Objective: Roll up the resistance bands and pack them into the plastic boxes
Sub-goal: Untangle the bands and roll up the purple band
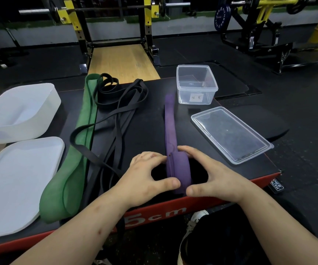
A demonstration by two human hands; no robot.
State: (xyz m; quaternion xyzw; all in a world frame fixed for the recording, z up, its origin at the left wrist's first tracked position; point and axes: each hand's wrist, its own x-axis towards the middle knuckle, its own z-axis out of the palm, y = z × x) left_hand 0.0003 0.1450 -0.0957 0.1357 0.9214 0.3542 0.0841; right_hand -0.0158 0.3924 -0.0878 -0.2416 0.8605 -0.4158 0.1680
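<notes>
The purple band [177, 169] is half rolled at the near edge of the table [146, 131], the roll gripped by the left hand [144, 180] and right hand [217, 175], thumbs apparently against its near side; its tail is laid toward the clear box [207, 96].

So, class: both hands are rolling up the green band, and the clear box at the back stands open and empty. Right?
Wrong band. The head view shows the left hand and right hand rolling up the purple band; the green band lies untouched. The clear box stands open and empty.

Purple band [170, 129], green band [78, 142]
</notes>
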